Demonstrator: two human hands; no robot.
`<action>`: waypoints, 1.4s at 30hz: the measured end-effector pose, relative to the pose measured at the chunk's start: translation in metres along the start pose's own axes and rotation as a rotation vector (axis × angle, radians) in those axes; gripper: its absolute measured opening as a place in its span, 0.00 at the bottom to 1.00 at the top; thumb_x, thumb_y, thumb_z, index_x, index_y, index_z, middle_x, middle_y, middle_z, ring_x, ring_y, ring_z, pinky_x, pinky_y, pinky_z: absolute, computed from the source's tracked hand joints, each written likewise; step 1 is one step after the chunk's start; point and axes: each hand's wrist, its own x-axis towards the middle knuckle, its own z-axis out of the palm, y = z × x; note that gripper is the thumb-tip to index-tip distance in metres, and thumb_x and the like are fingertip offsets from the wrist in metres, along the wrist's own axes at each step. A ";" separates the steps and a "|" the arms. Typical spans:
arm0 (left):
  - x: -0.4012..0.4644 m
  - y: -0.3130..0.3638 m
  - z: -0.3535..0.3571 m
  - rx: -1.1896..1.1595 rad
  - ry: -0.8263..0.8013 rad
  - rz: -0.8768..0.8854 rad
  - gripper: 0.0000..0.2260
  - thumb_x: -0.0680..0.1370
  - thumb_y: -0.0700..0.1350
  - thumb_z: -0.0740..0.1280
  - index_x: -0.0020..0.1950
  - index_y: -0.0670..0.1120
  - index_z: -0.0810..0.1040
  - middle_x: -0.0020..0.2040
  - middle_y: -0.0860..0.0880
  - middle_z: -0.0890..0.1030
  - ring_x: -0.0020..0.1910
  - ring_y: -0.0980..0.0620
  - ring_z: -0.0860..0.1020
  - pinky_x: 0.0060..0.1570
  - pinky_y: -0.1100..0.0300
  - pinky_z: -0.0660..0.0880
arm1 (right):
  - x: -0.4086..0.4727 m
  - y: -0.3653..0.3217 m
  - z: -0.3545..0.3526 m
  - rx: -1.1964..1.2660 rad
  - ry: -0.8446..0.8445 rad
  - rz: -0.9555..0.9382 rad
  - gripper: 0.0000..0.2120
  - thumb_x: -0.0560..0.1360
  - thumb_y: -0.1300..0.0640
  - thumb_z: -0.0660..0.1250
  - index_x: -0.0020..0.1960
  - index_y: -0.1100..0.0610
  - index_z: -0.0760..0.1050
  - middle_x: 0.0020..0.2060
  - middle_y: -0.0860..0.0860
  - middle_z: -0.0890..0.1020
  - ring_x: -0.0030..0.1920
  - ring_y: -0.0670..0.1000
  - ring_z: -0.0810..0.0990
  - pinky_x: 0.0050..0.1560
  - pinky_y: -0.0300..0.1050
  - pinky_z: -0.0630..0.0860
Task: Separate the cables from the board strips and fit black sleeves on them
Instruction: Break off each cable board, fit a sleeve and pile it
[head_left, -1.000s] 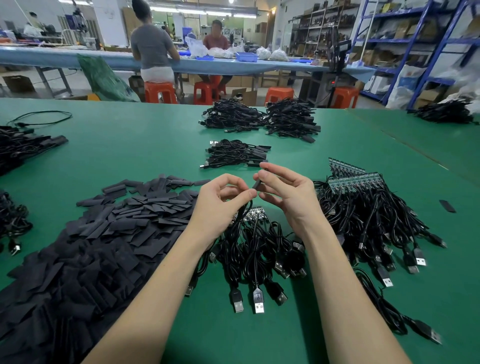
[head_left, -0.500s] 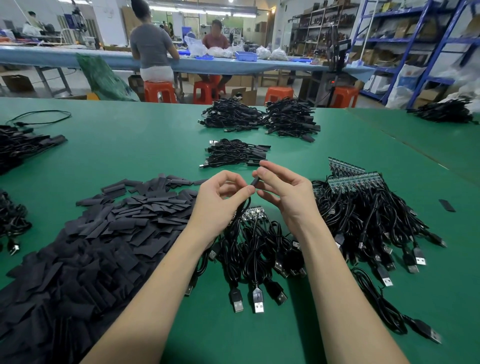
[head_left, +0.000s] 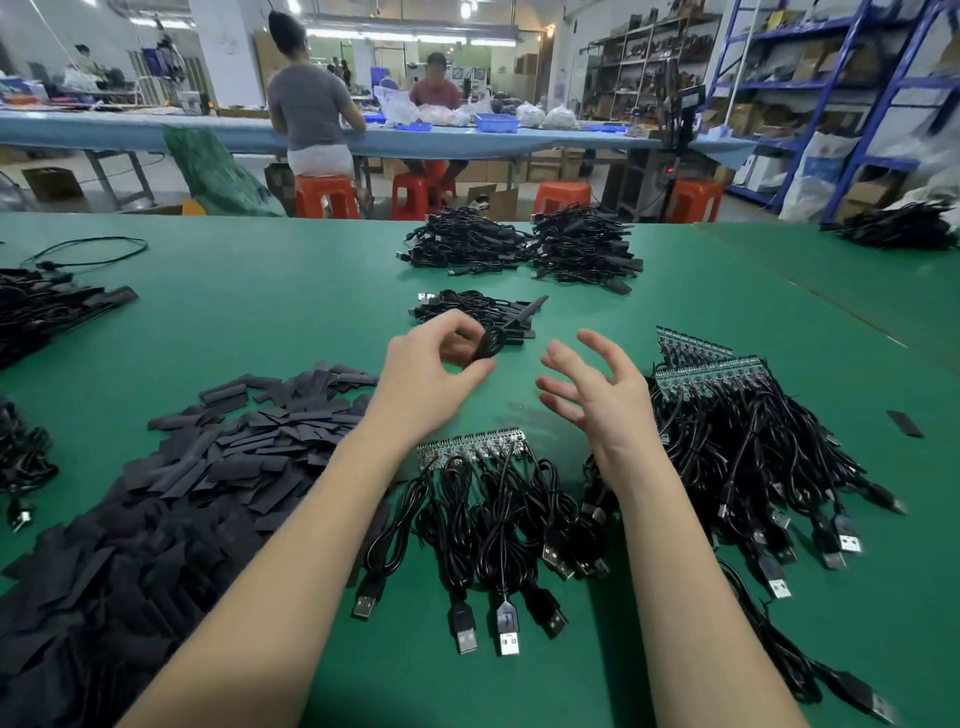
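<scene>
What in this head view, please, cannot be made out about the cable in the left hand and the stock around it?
- Sleeved cable, head view: motion blur hides whether the left hand grips it.
- Sleeve pile: cut off by the left and bottom edges.
- Near board strip: left forearm covers its left end.
- Right cable bundle: count untellable, cables overlap.

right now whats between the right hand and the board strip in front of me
In the head view, only bare green table lies between the open right hand and the board strip nearer the person. The left hand holds a sleeved cable farther off.
</scene>
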 end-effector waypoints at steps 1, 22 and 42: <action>0.014 -0.003 0.003 0.093 -0.001 0.040 0.09 0.73 0.45 0.76 0.48 0.54 0.79 0.41 0.58 0.82 0.43 0.60 0.81 0.49 0.69 0.75 | 0.002 0.001 -0.001 -0.002 0.022 0.008 0.23 0.76 0.56 0.75 0.68 0.54 0.73 0.49 0.56 0.87 0.46 0.53 0.87 0.42 0.41 0.82; 0.090 -0.065 0.049 0.759 -0.400 -0.036 0.06 0.77 0.43 0.63 0.50 0.46 0.67 0.53 0.43 0.77 0.51 0.41 0.75 0.48 0.48 0.75 | 0.003 0.017 -0.003 -0.476 -0.137 0.014 0.02 0.78 0.56 0.70 0.48 0.52 0.82 0.38 0.48 0.87 0.38 0.49 0.83 0.37 0.39 0.78; -0.002 -0.009 -0.013 0.028 -0.553 -0.331 0.07 0.73 0.59 0.74 0.42 0.57 0.85 0.37 0.56 0.83 0.36 0.59 0.77 0.43 0.61 0.71 | -0.003 0.003 -0.001 -0.668 -0.220 0.227 0.08 0.72 0.47 0.77 0.48 0.50 0.86 0.35 0.42 0.85 0.27 0.38 0.79 0.29 0.34 0.70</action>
